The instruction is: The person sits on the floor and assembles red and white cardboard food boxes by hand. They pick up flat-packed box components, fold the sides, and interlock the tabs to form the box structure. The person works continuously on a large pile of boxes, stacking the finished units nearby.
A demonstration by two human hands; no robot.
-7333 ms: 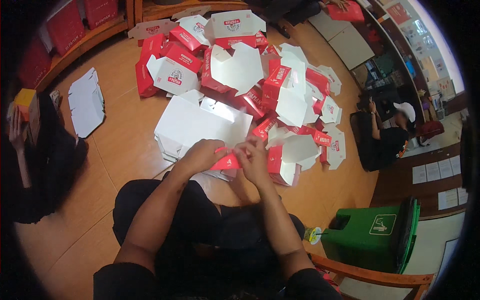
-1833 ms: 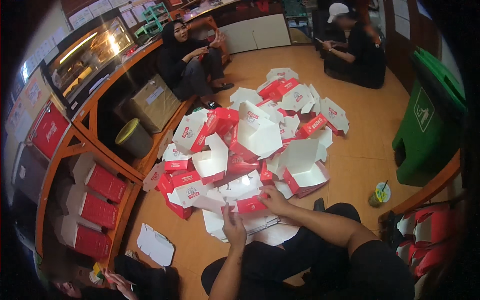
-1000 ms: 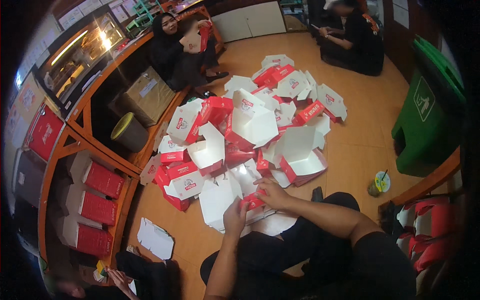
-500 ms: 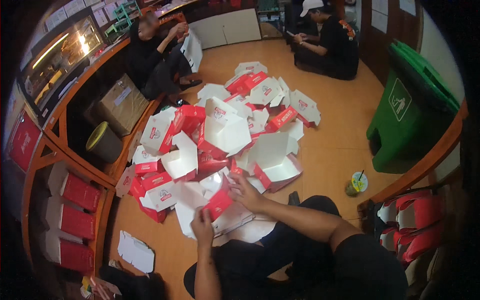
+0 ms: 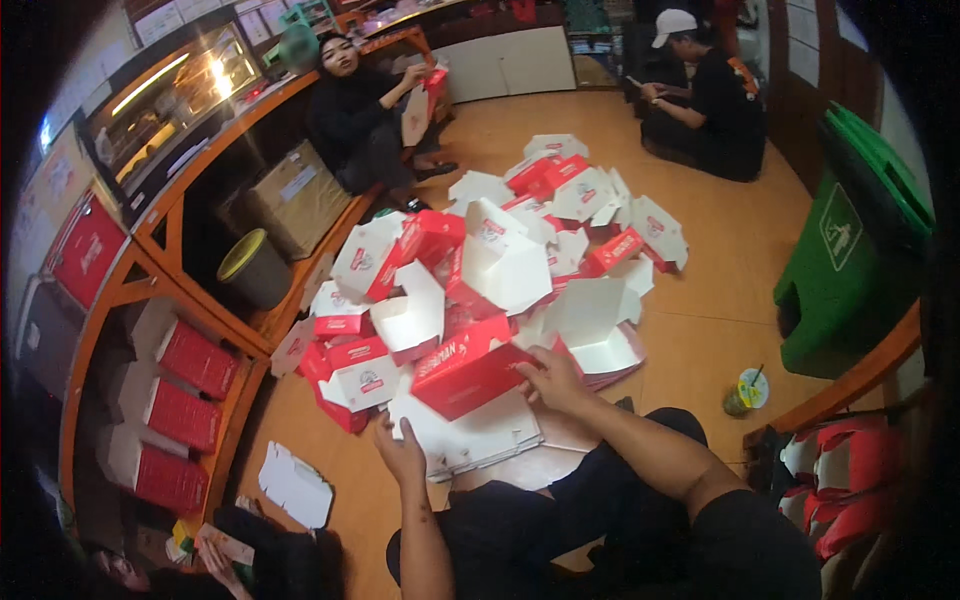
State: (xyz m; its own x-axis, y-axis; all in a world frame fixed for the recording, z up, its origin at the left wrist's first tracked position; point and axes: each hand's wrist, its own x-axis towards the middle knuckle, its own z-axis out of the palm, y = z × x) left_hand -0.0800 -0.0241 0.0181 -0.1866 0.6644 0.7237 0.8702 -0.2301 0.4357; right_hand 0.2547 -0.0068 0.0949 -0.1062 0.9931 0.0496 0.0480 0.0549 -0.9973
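A folded red cardboard box (image 5: 462, 372) sits over the near side of the pile, its printed red side facing me. My right hand (image 5: 556, 382) has its fingers around the box's right end. Below the box's left end, my left hand (image 5: 403, 455) is open, thumb and fingers apart, with nothing seen in it. Between my hands, in front of my crossed legs, lies a stack of flat white cardboard blanks (image 5: 490, 440). Beyond it spreads a heap of red and white boxes (image 5: 505, 255), many with raised lids.
Shelves with red boxes (image 5: 180, 412) line the left. A green bin (image 5: 850, 260) and a drink cup (image 5: 745, 393) stand at right. One person (image 5: 375, 120) handles a box; another (image 5: 705, 110) sits back right. A person's hand (image 5: 222, 560) shows lower left, near a loose blank (image 5: 296, 485).
The red piece between my hands now appears as a folded box, farther forward by the pile. My left hand has come off it. The whole view has shifted, moving the scene rightward.
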